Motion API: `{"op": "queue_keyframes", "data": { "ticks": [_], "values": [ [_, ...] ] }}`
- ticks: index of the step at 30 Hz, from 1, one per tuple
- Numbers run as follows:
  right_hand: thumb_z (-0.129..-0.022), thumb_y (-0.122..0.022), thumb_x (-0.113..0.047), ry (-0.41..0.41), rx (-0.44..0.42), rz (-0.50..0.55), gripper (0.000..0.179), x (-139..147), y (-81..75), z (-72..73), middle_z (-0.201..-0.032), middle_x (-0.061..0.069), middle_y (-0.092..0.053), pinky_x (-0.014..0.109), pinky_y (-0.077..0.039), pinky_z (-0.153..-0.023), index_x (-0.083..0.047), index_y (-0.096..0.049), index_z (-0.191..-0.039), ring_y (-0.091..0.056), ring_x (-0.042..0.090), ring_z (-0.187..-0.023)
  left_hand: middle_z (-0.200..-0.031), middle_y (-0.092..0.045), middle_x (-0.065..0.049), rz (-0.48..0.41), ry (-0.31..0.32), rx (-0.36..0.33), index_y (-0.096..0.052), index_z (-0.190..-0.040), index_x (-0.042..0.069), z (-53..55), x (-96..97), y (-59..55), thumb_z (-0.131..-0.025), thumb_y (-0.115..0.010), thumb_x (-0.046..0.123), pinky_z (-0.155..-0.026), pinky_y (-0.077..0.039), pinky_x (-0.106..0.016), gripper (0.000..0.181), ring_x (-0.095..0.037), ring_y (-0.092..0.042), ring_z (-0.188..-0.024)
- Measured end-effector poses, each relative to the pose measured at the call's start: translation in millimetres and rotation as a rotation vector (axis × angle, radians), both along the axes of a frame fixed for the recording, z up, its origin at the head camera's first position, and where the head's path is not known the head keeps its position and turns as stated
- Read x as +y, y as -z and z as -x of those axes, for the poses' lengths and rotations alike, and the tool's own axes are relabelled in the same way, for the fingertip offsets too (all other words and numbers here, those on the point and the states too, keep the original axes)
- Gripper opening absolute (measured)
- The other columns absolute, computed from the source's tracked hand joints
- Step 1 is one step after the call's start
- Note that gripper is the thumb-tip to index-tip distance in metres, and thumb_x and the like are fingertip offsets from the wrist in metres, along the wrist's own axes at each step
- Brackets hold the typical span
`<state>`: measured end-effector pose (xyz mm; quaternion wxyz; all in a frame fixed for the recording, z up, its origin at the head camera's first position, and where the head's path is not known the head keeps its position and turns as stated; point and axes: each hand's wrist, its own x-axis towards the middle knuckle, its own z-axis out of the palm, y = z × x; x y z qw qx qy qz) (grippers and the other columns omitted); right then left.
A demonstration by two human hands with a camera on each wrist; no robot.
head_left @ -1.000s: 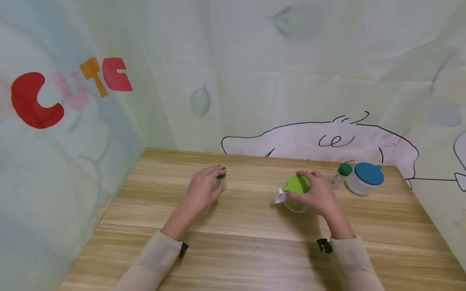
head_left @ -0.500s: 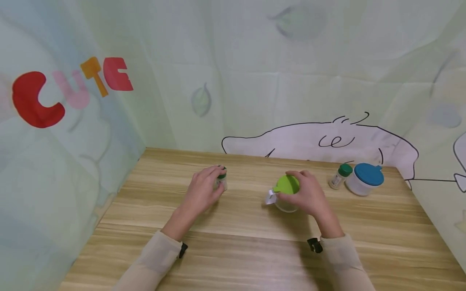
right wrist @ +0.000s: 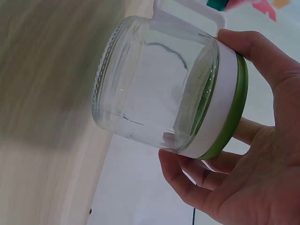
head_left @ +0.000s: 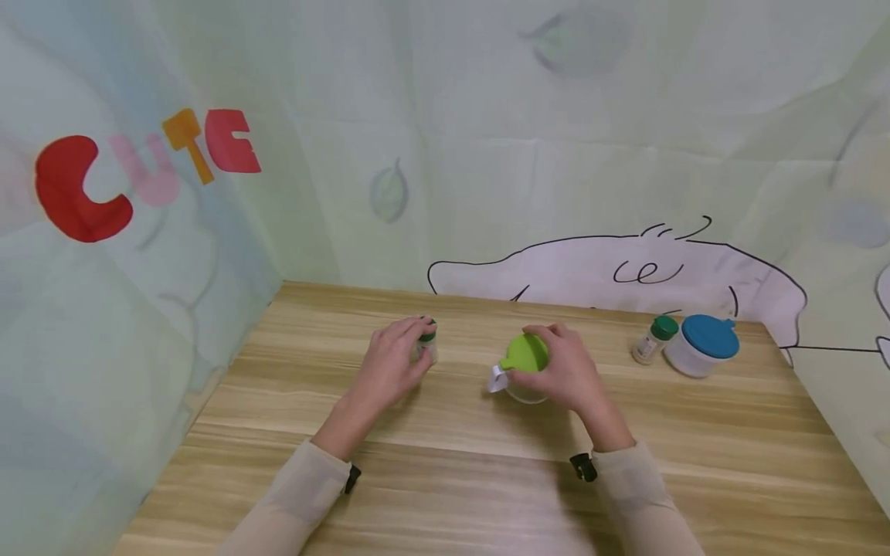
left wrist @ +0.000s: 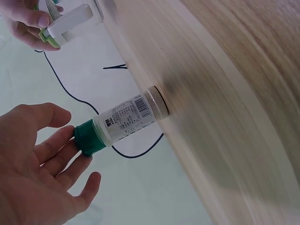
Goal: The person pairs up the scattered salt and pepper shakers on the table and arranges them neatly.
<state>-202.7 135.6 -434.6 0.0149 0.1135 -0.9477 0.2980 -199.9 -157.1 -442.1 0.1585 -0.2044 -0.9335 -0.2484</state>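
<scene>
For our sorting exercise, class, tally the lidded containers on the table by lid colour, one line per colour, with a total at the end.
Dark green: 2 (the left bottle and the right bottle)
Lime green: 1 (the clear jar)
Blue: 1 (the blue-lidded container)
Total: 4

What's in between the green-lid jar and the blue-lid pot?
The right hand, holding the jar, then a little green-capped bottle next to the pot. The head view shows both.
</scene>
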Motion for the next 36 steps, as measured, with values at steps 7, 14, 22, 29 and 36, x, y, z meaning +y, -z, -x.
{"op": "queue_keyframes", "data": {
  "ticks": [7,14,22,29,36],
  "values": [
    [-0.077,-0.09,-0.04,-0.027,0.001,0.004,0.081,-11.9,3.4,1.3,-0.139,0.027,-0.058,0.055,-0.059,-0.088,-0.009,-0.061,-0.146,-0.059,0.04,-0.115,-0.143,-0.067,-0.014,0.009,-0.007,-0.001,-0.071,-0.13,0.003,-1.3,0.5,1.1,-0.098,-0.072,0.01,-0.107,-0.049,-0.058,0.033,-0.036,-0.06,-0.136],
    [-0.077,-0.091,-0.04,-0.034,-0.008,0.019,0.081,-21.9,6.1,0.4,-0.139,0.024,-0.059,0.051,-0.059,-0.087,-0.01,-0.061,-0.147,-0.058,0.037,-0.115,-0.143,-0.067,-0.014,0.011,-0.013,0.004,-0.07,-0.131,0.003,-0.6,2.0,2.3,-0.097,-0.071,0.01,-0.108,-0.049,-0.059,0.035,-0.036,-0.06,-0.136],
    [-0.077,-0.091,-0.04,-0.05,-0.002,0.018,0.082,-34.2,4.6,2.5,-0.139,0.022,-0.059,0.051,-0.059,-0.087,-0.011,-0.061,-0.147,-0.058,0.037,-0.116,-0.144,-0.066,-0.014,0.016,-0.023,-0.016,-0.07,-0.132,0.004,-0.5,2.2,1.7,-0.098,-0.072,0.011,-0.108,-0.049,-0.059,0.035,-0.035,-0.06,-0.137],
    [-0.078,-0.091,-0.04,-0.071,-0.002,0.019,0.08,-44.6,1.0,6.9,-0.14,0.022,-0.059,0.05,-0.059,-0.088,-0.012,-0.062,-0.147,-0.058,0.036,-0.116,-0.144,-0.067,-0.013,0.019,-0.017,-0.007,-0.071,-0.131,0.004,0.6,2.3,1.4,-0.099,-0.072,0.013,-0.109,-0.049,-0.058,0.034,-0.035,-0.06,-0.136],
    [-0.078,-0.091,-0.041,-0.09,-0.008,0.015,0.082,-55.2,0.3,11.5,-0.142,0.022,-0.059,0.052,-0.059,-0.09,-0.013,-0.061,-0.148,-0.058,0.036,-0.119,-0.143,-0.067,-0.012,0.023,-0.018,-0.017,-0.07,-0.132,0.005,0.9,2.1,0.7,-0.099,-0.072,0.013,-0.108,-0.049,-0.058,0.034,-0.034,-0.06,-0.136]
  ]
}}
